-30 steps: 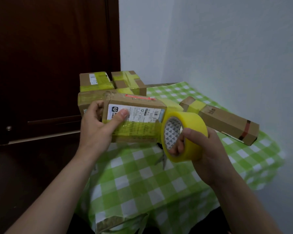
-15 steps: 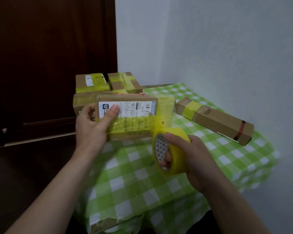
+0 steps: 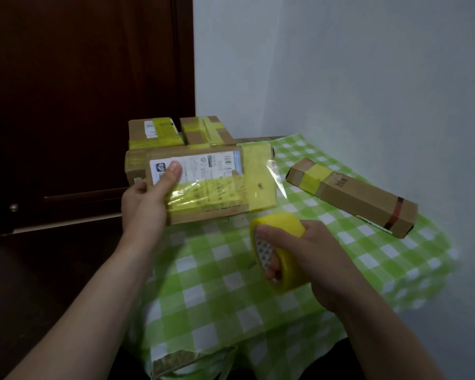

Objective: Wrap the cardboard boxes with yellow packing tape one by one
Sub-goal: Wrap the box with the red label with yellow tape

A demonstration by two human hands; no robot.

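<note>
My left hand (image 3: 146, 207) grips a flat cardboard box (image 3: 203, 209) with a white shipping label, thumb pressed on the label, holding it up above the table. Yellow tape bands cross the box's front, and a stretch of yellow tape (image 3: 259, 179) runs off its right end down to the roll. My right hand (image 3: 307, 256) holds the yellow tape roll (image 3: 280, 250) below and to the right of the box, fingers hooked through its core.
A table with a green-and-white checked cloth (image 3: 231, 297) stands against a pale wall. A long cardboard box (image 3: 351, 196) with one yellow band lies at right. Three taped boxes (image 3: 176, 133) are stacked at the back. A dark wooden door (image 3: 80, 91) is at left.
My right hand has pulled the roll down and away from the box's right end, drawing out a longer strip of tape. The box has turned to face me more.
</note>
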